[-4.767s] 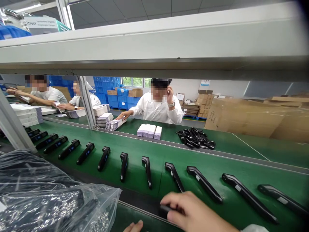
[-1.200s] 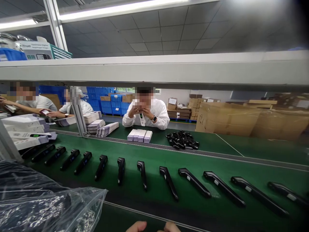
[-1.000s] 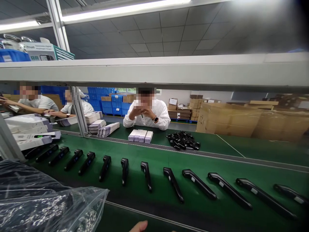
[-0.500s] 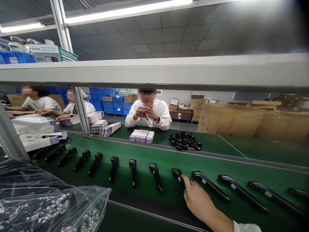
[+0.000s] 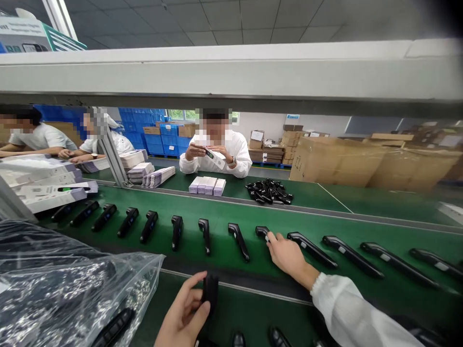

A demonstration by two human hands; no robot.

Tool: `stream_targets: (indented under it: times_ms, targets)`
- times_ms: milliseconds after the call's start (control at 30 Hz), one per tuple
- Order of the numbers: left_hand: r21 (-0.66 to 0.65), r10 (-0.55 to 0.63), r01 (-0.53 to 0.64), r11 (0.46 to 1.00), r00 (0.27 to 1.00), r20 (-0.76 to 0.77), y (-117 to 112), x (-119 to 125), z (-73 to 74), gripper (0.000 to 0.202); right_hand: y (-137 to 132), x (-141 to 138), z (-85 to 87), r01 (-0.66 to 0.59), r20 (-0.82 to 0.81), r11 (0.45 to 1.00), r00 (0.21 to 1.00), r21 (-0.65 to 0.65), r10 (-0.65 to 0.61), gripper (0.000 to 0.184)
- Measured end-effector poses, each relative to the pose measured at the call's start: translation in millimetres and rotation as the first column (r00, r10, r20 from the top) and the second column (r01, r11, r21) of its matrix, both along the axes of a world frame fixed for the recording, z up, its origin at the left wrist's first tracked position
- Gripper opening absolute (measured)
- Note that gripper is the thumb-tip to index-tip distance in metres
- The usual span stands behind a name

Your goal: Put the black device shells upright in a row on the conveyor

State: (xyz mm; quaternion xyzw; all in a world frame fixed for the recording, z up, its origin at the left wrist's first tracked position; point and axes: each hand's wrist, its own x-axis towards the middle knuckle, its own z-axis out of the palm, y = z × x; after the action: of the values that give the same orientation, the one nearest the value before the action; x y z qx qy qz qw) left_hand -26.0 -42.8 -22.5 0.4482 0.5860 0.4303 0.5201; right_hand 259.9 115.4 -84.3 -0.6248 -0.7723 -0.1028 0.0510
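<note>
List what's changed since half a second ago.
Left grip has come into view, pinching a black piece; the view has tilted down. The white carton held by the co-worker opposite has swung flatter. Unchanged: right grip on the same black device; four white boxes and the black pile in place.

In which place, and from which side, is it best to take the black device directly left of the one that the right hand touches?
Probably by the straight handle of that black device, from the near side: it is long and slim and points nearward, with the bent head farther away. Green belt shows along both sides, so fingers could close across its width.
</note>
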Motion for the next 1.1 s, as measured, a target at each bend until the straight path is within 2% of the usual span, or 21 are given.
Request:
stream_targets:
  times_ms: [100, 167, 200, 233, 267, 300, 367, 400, 433, 467, 500, 533, 567, 633, 700, 767, 867, 967, 1100]
  targets:
    - [0.033, 0.005, -0.006, 0.999, 1.000, 0.019, 4, 15, 5.1, 0.053, -4, 0, 23.0, 0.017, -0.057, 0.999, 0.998, 0.041, -0.014, 0.039]
    - [0.089, -0.025, 0.022, 0.996, 0.999, 0.029, 6, 23, 4.9, 0.049, -17, -5, 42.8, -0.014, -0.231, 0.996, 0.972, 0.082, 0.033, 0.046]
    - [0.119, -0.043, 0.038, 0.992, 0.998, 0.042, 7, 28, 4.2, 0.046, -27, -10, 52.3, -0.078, -0.371, 0.995, 0.924, 0.055, 0.093, 0.045]
    - [0.150, -0.062, 0.053, 0.987, 0.997, 0.056, 9, 32, 3.5, 0.044, -38, -16, 60.6, -0.186, -0.531, 0.983, 0.833, -0.005, 0.155, 0.044]
    - [0.177, -0.085, 0.072, 0.982, 0.994, 0.069, 11, 37, 3.0, 0.042, -49, -24, 67.2, -0.327, -0.686, 0.942, 0.702, -0.070, 0.192, 0.042]
    - [0.201, -0.108, 0.091, 0.975, 0.991, 0.074, 13, 42, 2.8, 0.041, -60, -32, 71.7, -0.469, -0.812, 0.875, 0.553, -0.118, 0.187, 0.040]
    - [0.246, -0.149, 0.139, 0.959, 0.988, 0.025, 16, 51, 3.5, 0.039, -76, -47, 74.3, -0.656, -0.952, 0.739, 0.299, -0.153, 0.068, 0.035]
    - [0.263, -0.156, 0.166, 0.950, 0.986, -0.059, 15, 54, 4.5, 0.040, -80, -51, 72.6, -0.692, -0.977, 0.705, 0.213, -0.155, -0.006, 0.034]
    - [0.276, -0.144, 0.195, 0.941, 0.971, -0.193, 14, 57, 5.9, 0.043, -80, -53, 69.3, -0.697, -0.986, 0.700, 0.152, -0.157, -0.071, 0.034]
    - [0.276, -0.128, 0.239, 0.931, 0.922, -0.366, 12, 57, 7.4, 0.049, -77, -52, 64.8, -0.676, -0.986, 0.718, 0.115, -0.164, -0.117, 0.033]
    - [0.249, -0.121, 0.299, 0.921, 0.828, -0.547, 8, 57, 9.0, 0.055, -71, -48, 59.4, -0.632, -0.985, 0.755, 0.106, -0.175, -0.139, 0.033]
    - [0.187, -0.138, 0.370, 0.910, 0.696, -0.705, 4, 55, 10.2, 0.059, -63, -41, 53.7, -0.569, -0.982, 0.800, 0.133, -0.188, -0.135, 0.033]
    - [0.095, -0.183, 0.439, 0.893, 0.548, -0.816, 0, 52, 11.0, 0.060, -55, -33, 47.9, -0.495, -0.973, 0.845, 0.198, -0.201, -0.116, 0.031]
    - [-0.117, -0.324, 0.544, 0.831, 0.302, -0.897, -7, 47, 10.3, 0.054, -40, -17, 37.4, -0.350, -0.913, 0.909, 0.403, -0.224, -0.070, 0.028]
    - [-0.227, -0.392, 0.577, 0.785, 0.178, -0.902, -10, 44, 6.8, 0.047, -31, -6, 29.7, -0.261, -0.783, 0.942, 0.622, -0.209, -0.001, 0.030]
    - [-0.223, -0.364, 0.575, 0.787, 0.141, -0.921, -7, 45, 2.7, 0.047, -28, -3, 25.6, -0.215, -0.609, 0.961, 0.790, -0.174, 0.066, 0.043]
    - [-0.153, -0.284, 0.556, 0.817, 0.156, -0.946, -3, 49, 1.7, 0.051, -27, -9, 25.1, -0.140, -0.356, 0.970, 0.932, -0.199, 0.062, 0.066]
    - [-0.115, -0.285, 0.581, 0.806, 0.210, -0.935, -2, 48, 8.2, 0.048, -22, -15, 26.2, -0.090, -0.182, 0.974, 0.982, -0.207, 0.052, 0.069]
    - [-0.146, -0.367, 0.619, 0.772, 0.245, -0.898, -5, 40, 10.7, 0.046, -14, -14, 21.7, -0.068, -0.071, 0.988, 0.996, -0.136, 0.059, 0.052]
